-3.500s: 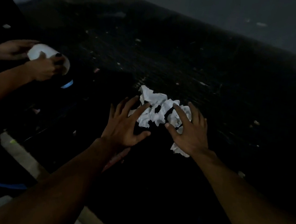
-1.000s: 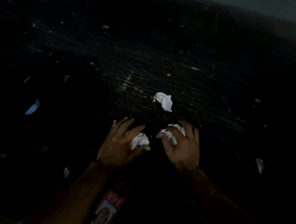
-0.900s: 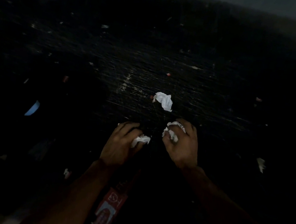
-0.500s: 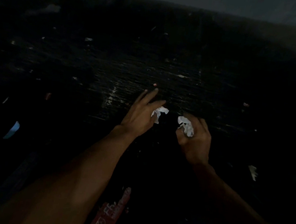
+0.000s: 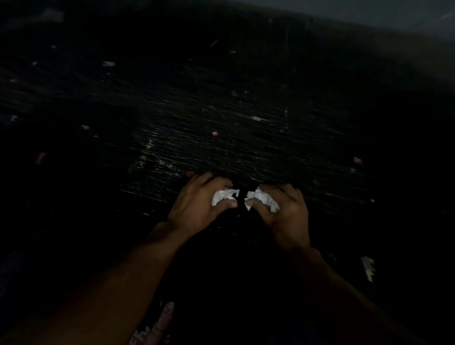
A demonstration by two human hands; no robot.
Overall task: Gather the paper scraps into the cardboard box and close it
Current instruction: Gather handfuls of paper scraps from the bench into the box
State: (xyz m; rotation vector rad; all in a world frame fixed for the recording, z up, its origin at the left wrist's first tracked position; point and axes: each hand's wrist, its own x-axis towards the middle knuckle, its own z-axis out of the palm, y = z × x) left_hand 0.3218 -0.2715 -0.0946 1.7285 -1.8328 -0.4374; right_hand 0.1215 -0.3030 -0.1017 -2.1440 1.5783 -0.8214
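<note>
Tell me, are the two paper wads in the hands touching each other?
Apart. The head view shows a dark strip of the table between the wad in the left hand and the wad in the right hand: left wad, right wad.

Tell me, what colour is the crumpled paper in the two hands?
White. Both the paper in the left hand and the paper in the right hand show clearly in the head view.

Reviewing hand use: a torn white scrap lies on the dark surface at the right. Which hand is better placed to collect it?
Probably the right hand: the torn scrap lies on its side, away from the left hand. Both hands already clutch crumpled paper.
</note>
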